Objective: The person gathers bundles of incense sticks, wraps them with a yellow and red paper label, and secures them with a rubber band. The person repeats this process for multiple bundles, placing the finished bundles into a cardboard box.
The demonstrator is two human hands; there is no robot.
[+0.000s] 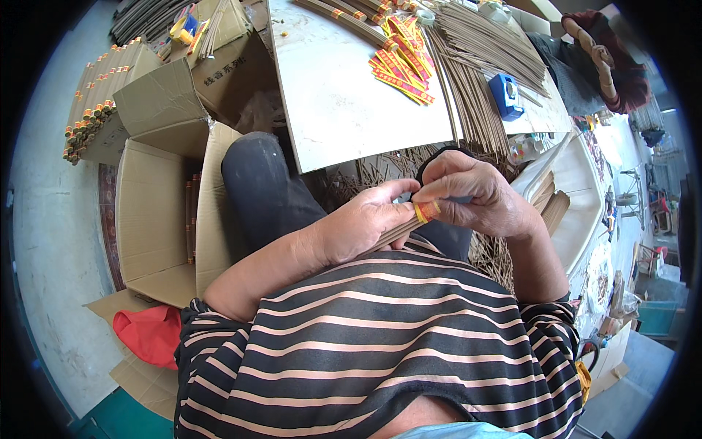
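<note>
While the left hand [365, 223] clenched a bundle of incense sticks [398, 230], the right hand [475, 194] pinched a yellow-red paper band [426, 211] around it, fingers [439, 192] closed on the wrap. Band looked partly on, not sealed. Beyond the fingers, the counter [344, 95] held loose sticks [475, 66] unbundled and spare bands [401, 62]. Far left: banded bundles stacked [91, 102] by the cardboard box [150, 219].

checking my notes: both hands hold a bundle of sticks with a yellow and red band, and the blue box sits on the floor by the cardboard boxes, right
Not quite. The head view shows the blue box on the table, among the loose sticks, not on the floor. The rest holds: the left hand and right hand both hold the bundle, which has a yellow and red band.
</note>
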